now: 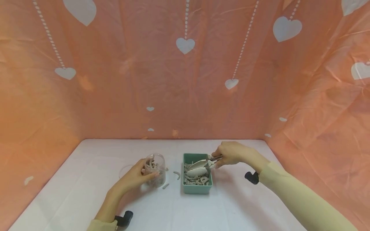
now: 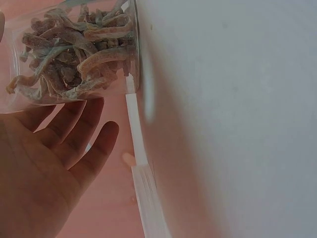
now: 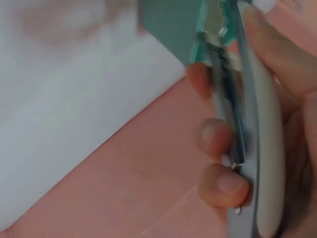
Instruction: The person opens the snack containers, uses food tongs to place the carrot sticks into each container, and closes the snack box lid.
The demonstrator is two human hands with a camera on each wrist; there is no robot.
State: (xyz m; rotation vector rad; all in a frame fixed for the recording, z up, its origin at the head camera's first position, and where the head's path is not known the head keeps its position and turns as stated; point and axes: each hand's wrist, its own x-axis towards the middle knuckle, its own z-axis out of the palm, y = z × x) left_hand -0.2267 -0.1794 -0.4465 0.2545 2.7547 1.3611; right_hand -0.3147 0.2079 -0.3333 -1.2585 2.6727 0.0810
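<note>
My left hand (image 1: 134, 176) grips a clear plastic jar (image 1: 160, 181) from its left side, thumb in front. Grey-brown curled dried pieces (image 2: 74, 54) fill much of the jar in the left wrist view. To the right stands a green rectangular bin (image 1: 196, 190) with more such curled pieces (image 1: 199, 182) in it. Over its right rim my right hand (image 1: 232, 153) holds scoop tongs (image 1: 197, 172) by their pale, metal-edged handles (image 3: 267, 144). Their two white scoop ends reach down into the bin, a little apart, among the pieces.
Loose curled pieces (image 1: 177, 175) lie on the white tabletop (image 1: 225, 208) between jar and bin. Behind my left hand shows a thin round clear rim (image 1: 123, 167). Orange cloth (image 1: 173, 80) with white hearts walls the table at the back and sides.
</note>
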